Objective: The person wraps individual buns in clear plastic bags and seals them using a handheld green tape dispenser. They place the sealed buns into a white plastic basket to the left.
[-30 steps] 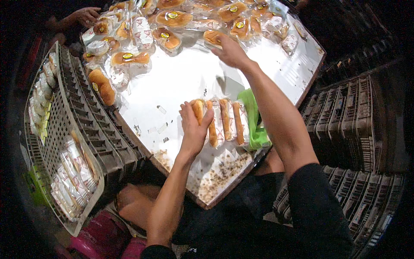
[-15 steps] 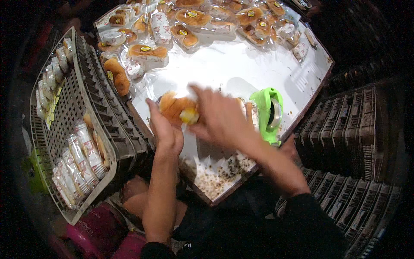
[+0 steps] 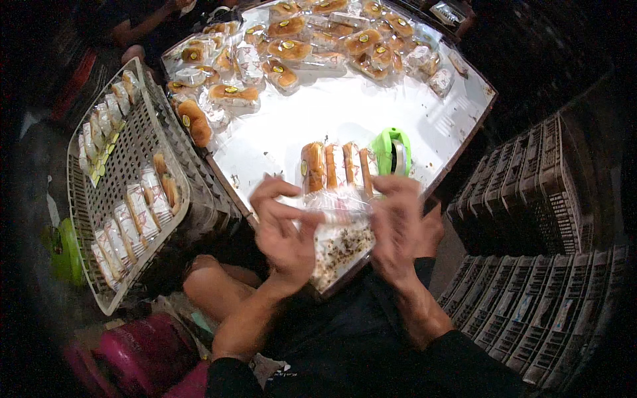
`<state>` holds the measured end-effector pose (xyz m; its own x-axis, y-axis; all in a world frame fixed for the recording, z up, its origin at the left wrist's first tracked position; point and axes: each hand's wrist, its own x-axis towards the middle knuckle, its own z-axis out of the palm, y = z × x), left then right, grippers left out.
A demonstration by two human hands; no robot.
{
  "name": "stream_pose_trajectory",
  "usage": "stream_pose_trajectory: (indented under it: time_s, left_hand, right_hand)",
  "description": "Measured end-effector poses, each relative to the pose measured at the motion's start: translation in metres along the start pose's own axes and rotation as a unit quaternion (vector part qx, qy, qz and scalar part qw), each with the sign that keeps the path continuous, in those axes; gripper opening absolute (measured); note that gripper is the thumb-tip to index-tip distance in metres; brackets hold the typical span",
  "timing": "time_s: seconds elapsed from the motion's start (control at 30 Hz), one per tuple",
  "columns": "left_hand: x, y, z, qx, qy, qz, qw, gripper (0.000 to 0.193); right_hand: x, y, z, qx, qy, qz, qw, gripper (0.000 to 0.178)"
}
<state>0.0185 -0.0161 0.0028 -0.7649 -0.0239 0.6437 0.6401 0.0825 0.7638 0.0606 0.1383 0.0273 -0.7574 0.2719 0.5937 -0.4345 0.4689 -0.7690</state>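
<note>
Between my hands, at the table's near side, is a wrapped bread roll in clear and white film, blurred by motion. My left hand pinches its left end, and my right hand, also smeared, closes on its right end. Just beyond it stands a row of several wrapped bread rolls, side by side, brown crust and white printed film showing. A green tape dispenser stands at the right end of that row, beyond my right hand.
Many wrapped rolls are heaped at the table's far side. A grey plastic crate with packed rolls stands at the left. Stacked crates are at the right. Dark crumbs lie on the white table's near corner. Another person's arm shows at the far left.
My left hand has moved right and down, and my right hand has drawn back to the right. The roll has turned from crust side to film side. The row behind has come into view.
</note>
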Motion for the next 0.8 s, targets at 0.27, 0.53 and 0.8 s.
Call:
stream_pose_trajectory:
  time_s: [0.27, 0.53, 0.8]
  left_hand:
    - [0.016, 0.007, 0.017, -0.089, 0.016, -0.166, 0.982, 0.020]
    - [-0.006, 0.018, 0.030, -0.022, 0.004, -0.134, 0.991, 0.035]
    - [0.004, 0.007, 0.017, -0.178, 0.030, -0.280, 0.943, 0.028]
  right_hand:
    - [0.014, -0.007, 0.014, 0.246, -0.001, 0.111, 0.963, 0.016]
    - [0.015, -0.016, 0.034, 0.293, 0.028, 0.171, 0.940, 0.010]
    - [0.004, -0.019, 0.048, -0.022, -0.032, 0.031, 0.999, 0.048]
